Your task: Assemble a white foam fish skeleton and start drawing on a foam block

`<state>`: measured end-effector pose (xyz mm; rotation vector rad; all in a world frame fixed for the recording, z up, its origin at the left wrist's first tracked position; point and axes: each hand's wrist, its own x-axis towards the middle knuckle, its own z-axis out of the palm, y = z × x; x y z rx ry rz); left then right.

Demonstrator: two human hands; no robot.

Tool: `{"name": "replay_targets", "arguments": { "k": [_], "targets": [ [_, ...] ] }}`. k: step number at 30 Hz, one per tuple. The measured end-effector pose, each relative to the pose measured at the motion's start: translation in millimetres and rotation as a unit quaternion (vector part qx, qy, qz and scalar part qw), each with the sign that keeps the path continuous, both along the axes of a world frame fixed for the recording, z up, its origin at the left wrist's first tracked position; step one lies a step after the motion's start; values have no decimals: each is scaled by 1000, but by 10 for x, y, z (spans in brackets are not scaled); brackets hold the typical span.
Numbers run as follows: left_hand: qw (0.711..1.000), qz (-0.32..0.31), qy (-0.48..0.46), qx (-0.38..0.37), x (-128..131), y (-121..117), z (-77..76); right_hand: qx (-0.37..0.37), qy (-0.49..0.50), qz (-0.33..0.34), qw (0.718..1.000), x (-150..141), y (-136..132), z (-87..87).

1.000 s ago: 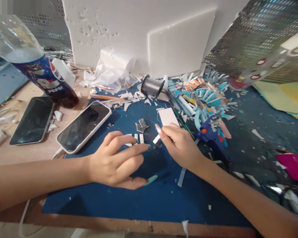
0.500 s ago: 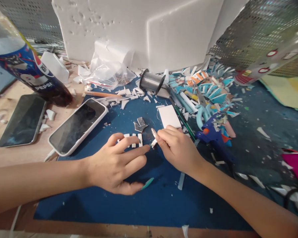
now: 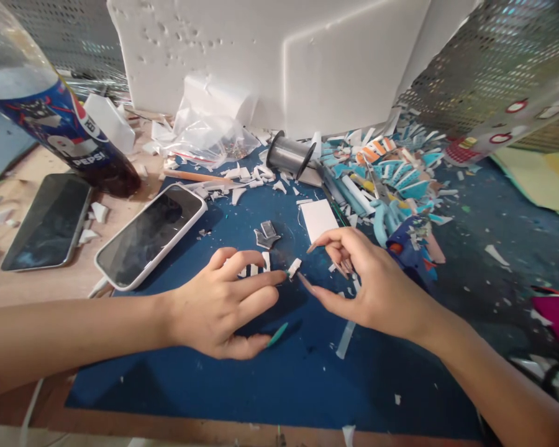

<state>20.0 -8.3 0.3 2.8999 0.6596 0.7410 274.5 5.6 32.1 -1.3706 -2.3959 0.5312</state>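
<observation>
My left hand (image 3: 233,304) lies low over the blue mat (image 3: 270,385), fingers spread, with a long green thumbnail. Its index fingertip touches a small white piece (image 3: 294,267). Several small white strips (image 3: 266,261) stand in a row, partly hidden behind its fingers. To the right, my right hand (image 3: 363,279) is open, thumb and index finger apart. Its thumbnail tip is close by the small white piece; whether they touch I cannot tell. Beyond the hands lie small dark grey pieces (image 3: 266,234) and a white rectangular card (image 3: 318,218).
A phone in a white case (image 3: 151,236), a dark phone (image 3: 47,222) and a Pepsi bottle (image 3: 81,139) are on the left. Behind are a black spool (image 3: 289,154), a pencil (image 3: 200,178) and white scraps. A blue glue gun (image 3: 407,248) sits right, beside blue and white pieces (image 3: 400,174).
My right hand has let go of the small white piece, opened its fingers and moved right. The left hand has stayed in nearly the same place. The view has shifted slightly.
</observation>
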Motion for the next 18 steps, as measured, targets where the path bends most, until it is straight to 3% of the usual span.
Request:
{"name": "replay_targets", "arguments": {
  "k": [6,18],
  "targets": [
    [1000,3,-6,-3,10,-15,15,-2,-7,14,1000,35,-33,-144],
    [1000,7,3,-10,7,-16,15,2,-2,22,1000,-16,-13,-189]
  ]
}}
